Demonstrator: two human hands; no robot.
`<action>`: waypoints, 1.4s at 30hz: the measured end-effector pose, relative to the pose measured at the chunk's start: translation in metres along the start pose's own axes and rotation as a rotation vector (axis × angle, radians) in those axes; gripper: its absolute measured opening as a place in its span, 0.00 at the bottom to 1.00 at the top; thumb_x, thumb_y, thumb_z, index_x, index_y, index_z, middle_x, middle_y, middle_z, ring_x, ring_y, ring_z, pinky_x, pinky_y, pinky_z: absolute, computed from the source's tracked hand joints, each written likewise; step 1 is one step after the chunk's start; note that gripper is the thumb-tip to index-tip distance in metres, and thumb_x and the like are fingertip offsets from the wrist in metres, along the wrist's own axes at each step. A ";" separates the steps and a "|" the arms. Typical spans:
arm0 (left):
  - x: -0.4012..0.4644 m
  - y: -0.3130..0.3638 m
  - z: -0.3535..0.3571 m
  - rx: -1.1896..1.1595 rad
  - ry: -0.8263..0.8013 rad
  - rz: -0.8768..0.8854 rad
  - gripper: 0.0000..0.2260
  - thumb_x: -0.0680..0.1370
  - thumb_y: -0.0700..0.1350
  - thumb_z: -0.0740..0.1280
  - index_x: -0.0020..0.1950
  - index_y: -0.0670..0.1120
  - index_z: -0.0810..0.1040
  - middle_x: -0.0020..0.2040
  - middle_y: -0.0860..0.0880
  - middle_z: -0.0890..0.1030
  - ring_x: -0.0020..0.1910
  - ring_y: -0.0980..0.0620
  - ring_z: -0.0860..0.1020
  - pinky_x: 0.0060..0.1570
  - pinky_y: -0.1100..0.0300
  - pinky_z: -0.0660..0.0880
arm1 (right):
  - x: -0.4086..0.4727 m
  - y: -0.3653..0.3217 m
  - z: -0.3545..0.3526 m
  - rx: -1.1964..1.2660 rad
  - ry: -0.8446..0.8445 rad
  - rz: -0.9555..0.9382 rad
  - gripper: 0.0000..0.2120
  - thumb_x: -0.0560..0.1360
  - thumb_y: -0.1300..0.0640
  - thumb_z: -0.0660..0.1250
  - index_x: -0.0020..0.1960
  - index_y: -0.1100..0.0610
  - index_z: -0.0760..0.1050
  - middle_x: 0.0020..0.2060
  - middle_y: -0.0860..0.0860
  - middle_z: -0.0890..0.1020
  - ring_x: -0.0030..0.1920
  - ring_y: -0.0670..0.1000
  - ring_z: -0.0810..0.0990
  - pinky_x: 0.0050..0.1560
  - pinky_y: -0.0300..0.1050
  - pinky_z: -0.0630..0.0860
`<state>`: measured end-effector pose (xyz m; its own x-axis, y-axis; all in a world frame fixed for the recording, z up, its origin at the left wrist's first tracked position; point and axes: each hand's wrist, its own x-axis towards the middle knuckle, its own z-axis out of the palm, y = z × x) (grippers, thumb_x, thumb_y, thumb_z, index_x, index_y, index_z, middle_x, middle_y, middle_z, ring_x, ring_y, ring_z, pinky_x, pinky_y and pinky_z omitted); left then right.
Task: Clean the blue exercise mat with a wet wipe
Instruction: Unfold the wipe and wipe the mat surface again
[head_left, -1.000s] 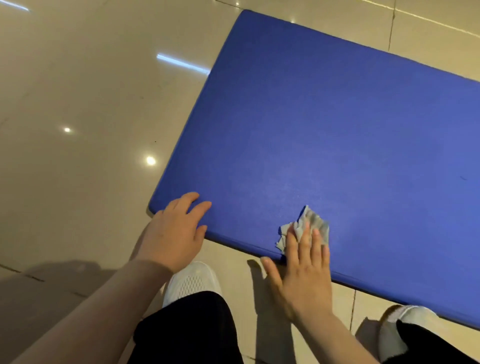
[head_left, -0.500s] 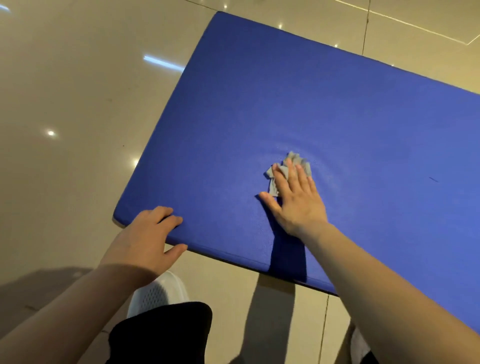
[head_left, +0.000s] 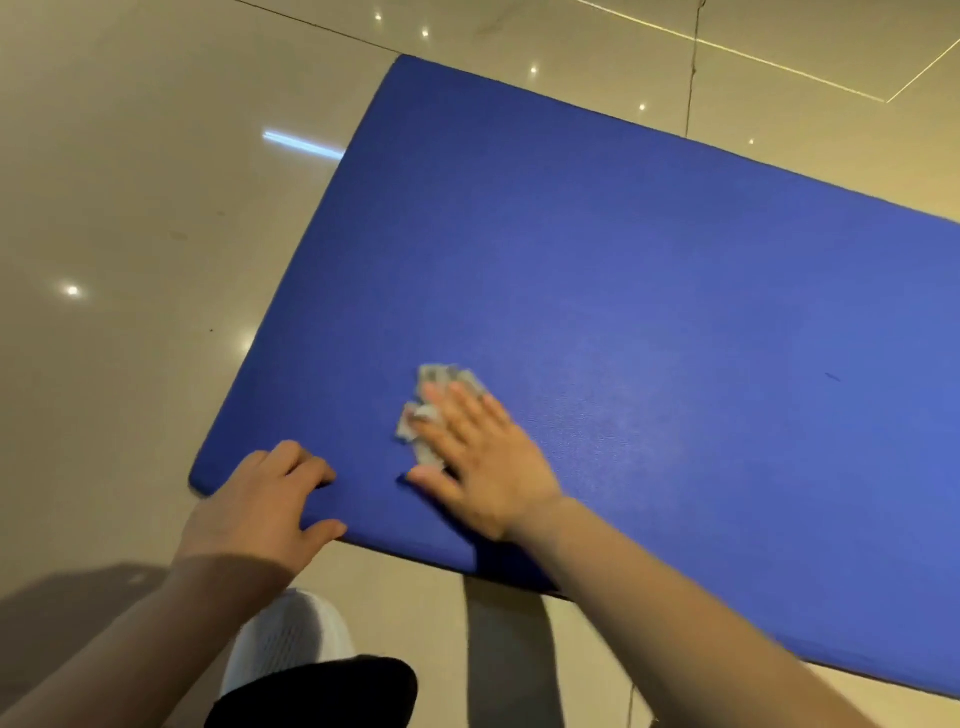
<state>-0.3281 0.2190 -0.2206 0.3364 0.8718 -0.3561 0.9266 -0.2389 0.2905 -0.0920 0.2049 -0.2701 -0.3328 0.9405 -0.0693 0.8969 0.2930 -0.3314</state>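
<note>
Crumpled grey wet wipe (head_left: 434, 410) lying on the blue exercise mat (head_left: 649, 291), in its near-left part, a little in from the near edge. Pinned there under the right hand (head_left: 485, 457): fingers (head_left: 457, 410) straight and laid close together, flat across the wipe, palm down, nothing curled round it. Wipe poking out past the fingertips on the far side and along the left of the fingers; the rest hidden beneath the hand. Thumb stretched out to the left, resting on bare mat just near of the wipe. Slightly blurred around the right hand and wipe.

Left hand (head_left: 260, 499) at the mat's near-left corner, well left of the wipe and apart from the right hand. Fingers bent over the top surface with tips touching the mat, thumb lying along the near edge; whether clamping the edge or only resting, cannot tell.

Mat lying flat on a glossy beige tiled floor (head_left: 130, 182), running off the right side of the view. White shoe (head_left: 291, 639) and a dark trouser leg (head_left: 317, 696) on the floor near of the mat, below the left forearm.
</note>
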 end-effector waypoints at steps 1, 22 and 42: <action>-0.002 -0.006 0.007 -0.023 0.041 0.040 0.19 0.71 0.51 0.76 0.60 0.48 0.80 0.57 0.51 0.76 0.57 0.49 0.72 0.49 0.50 0.77 | 0.003 0.017 -0.005 -0.012 -0.005 0.064 0.35 0.79 0.34 0.44 0.74 0.54 0.67 0.77 0.54 0.61 0.77 0.57 0.57 0.76 0.55 0.52; -0.012 -0.018 0.032 0.103 0.275 0.193 0.21 0.72 0.52 0.56 0.50 0.43 0.84 0.50 0.45 0.82 0.45 0.47 0.78 0.31 0.54 0.80 | 0.021 0.024 -0.016 -0.088 -0.054 0.236 0.48 0.70 0.25 0.28 0.79 0.50 0.55 0.78 0.46 0.45 0.79 0.52 0.48 0.76 0.51 0.39; 0.025 0.003 0.022 0.138 0.022 0.072 0.32 0.80 0.66 0.41 0.72 0.49 0.67 0.70 0.43 0.72 0.68 0.45 0.67 0.58 0.31 0.68 | 0.053 0.047 -0.029 0.056 -0.001 0.476 0.37 0.73 0.35 0.31 0.79 0.43 0.50 0.79 0.43 0.40 0.78 0.45 0.37 0.73 0.50 0.31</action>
<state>-0.3131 0.2304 -0.2483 0.4001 0.8593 -0.3186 0.9152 -0.3562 0.1887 -0.0593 0.2730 -0.2622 0.1105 0.9678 -0.2261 0.9325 -0.1797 -0.3134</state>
